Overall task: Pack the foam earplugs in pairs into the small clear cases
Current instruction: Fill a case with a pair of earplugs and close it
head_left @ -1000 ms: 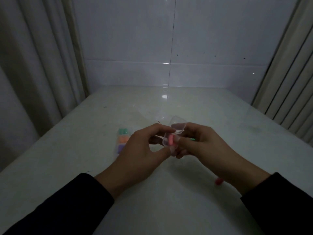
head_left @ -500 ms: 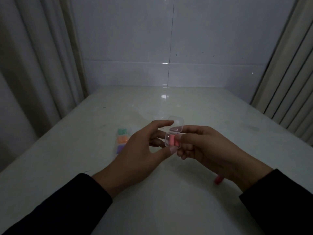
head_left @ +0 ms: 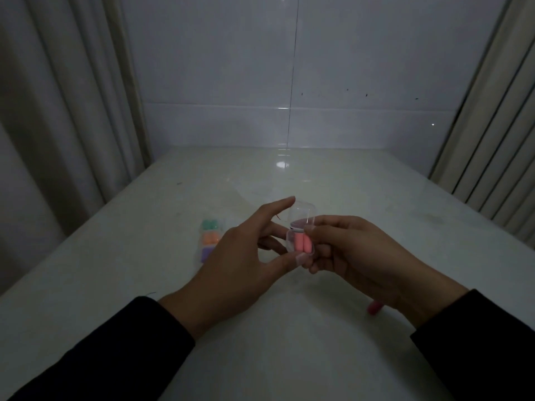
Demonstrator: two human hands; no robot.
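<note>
Clear case point(head_left: 301, 230), lid up, two pink earplugs point(head_left: 303, 243) inside, both hands' grip pinching it

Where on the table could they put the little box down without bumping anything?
The table is bare along the far side by the tiled wall, and along the whole near middle between the two sleeves. It is crowded left of the left hand, where the filled cases lie, and a loose pink earplug lies under the right wrist.
</note>
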